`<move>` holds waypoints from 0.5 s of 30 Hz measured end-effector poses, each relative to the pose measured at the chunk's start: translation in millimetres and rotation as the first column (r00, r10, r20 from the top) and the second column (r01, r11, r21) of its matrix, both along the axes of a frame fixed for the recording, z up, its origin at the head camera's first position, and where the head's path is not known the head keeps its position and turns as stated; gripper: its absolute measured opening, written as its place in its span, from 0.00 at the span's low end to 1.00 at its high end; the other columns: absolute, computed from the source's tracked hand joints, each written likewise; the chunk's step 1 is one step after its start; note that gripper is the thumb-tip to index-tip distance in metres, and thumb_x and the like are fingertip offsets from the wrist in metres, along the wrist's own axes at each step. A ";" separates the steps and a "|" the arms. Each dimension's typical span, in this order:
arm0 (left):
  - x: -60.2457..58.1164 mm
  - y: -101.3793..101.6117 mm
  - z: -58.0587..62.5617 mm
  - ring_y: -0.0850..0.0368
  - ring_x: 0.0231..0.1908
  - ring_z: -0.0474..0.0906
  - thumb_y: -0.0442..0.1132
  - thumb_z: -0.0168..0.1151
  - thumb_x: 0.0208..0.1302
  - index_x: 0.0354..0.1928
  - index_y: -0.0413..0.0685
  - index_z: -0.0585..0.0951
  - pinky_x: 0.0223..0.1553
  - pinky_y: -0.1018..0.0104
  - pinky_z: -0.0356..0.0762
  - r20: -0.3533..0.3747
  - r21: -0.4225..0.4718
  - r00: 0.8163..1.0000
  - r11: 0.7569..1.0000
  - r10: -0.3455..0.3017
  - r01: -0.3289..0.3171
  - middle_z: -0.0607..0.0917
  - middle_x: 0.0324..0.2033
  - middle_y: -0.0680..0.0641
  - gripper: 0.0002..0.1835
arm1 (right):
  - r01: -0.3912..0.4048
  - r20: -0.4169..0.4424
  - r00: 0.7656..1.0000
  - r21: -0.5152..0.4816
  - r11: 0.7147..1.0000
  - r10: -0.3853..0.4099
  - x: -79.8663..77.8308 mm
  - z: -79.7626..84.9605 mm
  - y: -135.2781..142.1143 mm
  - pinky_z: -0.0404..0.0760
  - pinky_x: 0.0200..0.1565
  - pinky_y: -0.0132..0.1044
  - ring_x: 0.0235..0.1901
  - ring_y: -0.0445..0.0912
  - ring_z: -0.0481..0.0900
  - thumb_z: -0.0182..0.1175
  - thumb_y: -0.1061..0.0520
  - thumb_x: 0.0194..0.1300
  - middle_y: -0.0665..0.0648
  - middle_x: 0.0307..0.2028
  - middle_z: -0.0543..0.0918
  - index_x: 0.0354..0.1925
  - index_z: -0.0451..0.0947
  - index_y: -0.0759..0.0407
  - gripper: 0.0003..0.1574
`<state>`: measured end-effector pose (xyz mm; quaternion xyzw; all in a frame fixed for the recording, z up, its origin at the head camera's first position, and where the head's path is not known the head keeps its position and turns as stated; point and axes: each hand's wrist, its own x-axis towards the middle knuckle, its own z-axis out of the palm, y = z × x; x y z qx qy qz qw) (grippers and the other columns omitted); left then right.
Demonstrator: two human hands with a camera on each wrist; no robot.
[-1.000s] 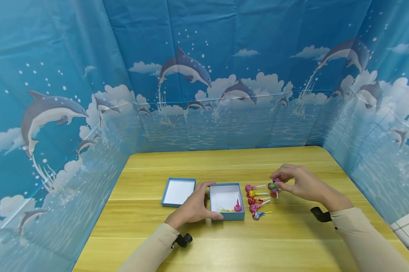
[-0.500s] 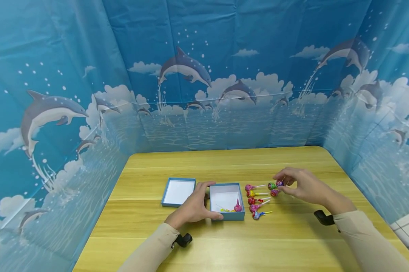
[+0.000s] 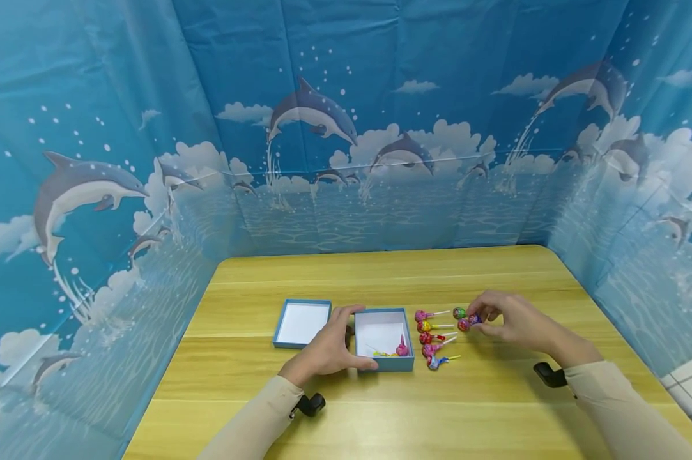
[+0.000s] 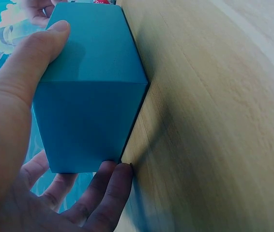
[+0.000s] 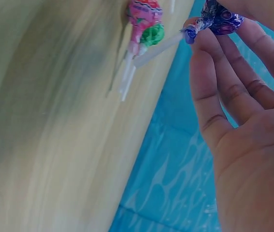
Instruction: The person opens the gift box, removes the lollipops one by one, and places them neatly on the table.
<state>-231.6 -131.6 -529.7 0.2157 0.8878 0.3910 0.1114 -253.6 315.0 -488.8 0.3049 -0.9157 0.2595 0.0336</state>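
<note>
My left hand point(image 3: 328, 350) grips the open blue box point(image 3: 394, 364) from its left side, thumb on the near wall and fingers at the far wall. Inside, against the near wall, lie a pink lollipop point(image 3: 402, 347) and something yellow, partly hidden. Between thumb and fingers, my right hand point(image 3: 518, 324) pinches a purple-wrapped lollipop point(image 5: 224, 21), its white stick pointing away from the palm in the right wrist view. Close beside it on the table are a green lollipop point(image 3: 459, 313) and a pink-red lollipop point(image 3: 463, 324).
A column of several lollipops, among them a yellow one point(image 3: 423, 326) and a blue one point(image 3: 434, 363), lies just right of the box. Left of my left hand is the box lid point(image 3: 304, 322), white inside up. A dolphin-print curtain point(image 3: 346, 211) surrounds the wooden table point(image 3: 438, 415).
My right hand has shifted slightly right and nearer to me, carrying the purple lollipop from beyond the green one to beside the pink-red one. My left hand keeps its place on the box.
</note>
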 end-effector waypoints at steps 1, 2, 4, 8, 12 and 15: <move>-0.1 -0.1 0.1 0.47 0.68 0.81 0.62 0.90 0.64 0.94 0.60 0.59 0.71 0.41 0.84 0.003 0.004 1.000 1.000 0.000 0.000 0.73 0.77 0.39 0.65 | 0.000 0.003 1.000 0.004 1.000 0.000 -0.1 -1.3 0.4 0.93 0.47 0.39 0.42 0.33 0.88 0.84 0.63 0.70 0.45 0.48 0.94 0.54 0.92 0.52 0.18; -0.2 -0.1 0.0 0.47 0.68 0.81 0.62 0.90 0.64 0.94 0.60 0.59 0.70 0.41 0.84 0.004 0.006 1.000 1.000 0.000 0.000 0.73 0.76 0.40 0.65 | 0.001 0.003 1.000 0.006 1.000 -0.001 -0.3 -2.8 0.8 0.93 0.47 0.39 0.41 0.33 0.88 0.84 0.63 0.69 0.45 0.48 0.93 0.54 0.92 0.52 0.18; -0.3 -0.2 -0.2 0.47 0.68 0.81 0.61 0.90 0.64 0.94 0.59 0.59 0.70 0.42 0.85 0.005 0.009 1.000 1.000 0.000 0.000 0.73 0.76 0.40 0.65 | 0.000 0.001 1.000 0.003 1.000 0.000 -0.3 -5.3 0.9 0.93 0.47 0.39 0.41 0.32 0.87 0.84 0.64 0.68 0.44 0.47 0.93 0.54 0.92 0.53 0.19; -0.4 -0.3 -0.9 0.48 0.68 0.81 0.61 0.90 0.64 0.94 0.59 0.60 0.70 0.43 0.85 0.001 0.009 1.000 1.000 0.000 0.000 0.73 0.76 0.40 0.65 | -0.004 0.031 0.999 -0.012 1.000 0.005 0.3 -9.8 1.0 0.94 0.47 0.39 0.41 0.33 0.88 0.84 0.64 0.68 0.44 0.46 0.93 0.53 0.91 0.53 0.18; 0.0 -0.7 -0.8 0.47 0.69 0.81 0.61 0.90 0.64 0.94 0.61 0.59 0.71 0.43 0.84 0.009 0.019 1.000 1.000 -0.001 0.001 0.72 0.78 0.39 0.64 | -0.008 0.074 0.997 -0.020 1.000 0.009 1.4 -13.3 0.4 0.94 0.48 0.39 0.42 0.32 0.88 0.84 0.63 0.70 0.43 0.47 0.92 0.53 0.91 0.51 0.17; 0.0 -0.7 -0.7 0.48 0.69 0.81 0.61 0.90 0.64 0.94 0.62 0.59 0.71 0.43 0.84 0.011 0.020 1.000 1.000 0.001 -0.001 0.72 0.78 0.40 0.64 | -0.019 0.076 0.997 -0.011 1.000 0.020 1.6 -16.1 0.7 0.94 0.48 0.38 0.42 0.32 0.88 0.84 0.62 0.70 0.43 0.47 0.92 0.54 0.91 0.51 0.18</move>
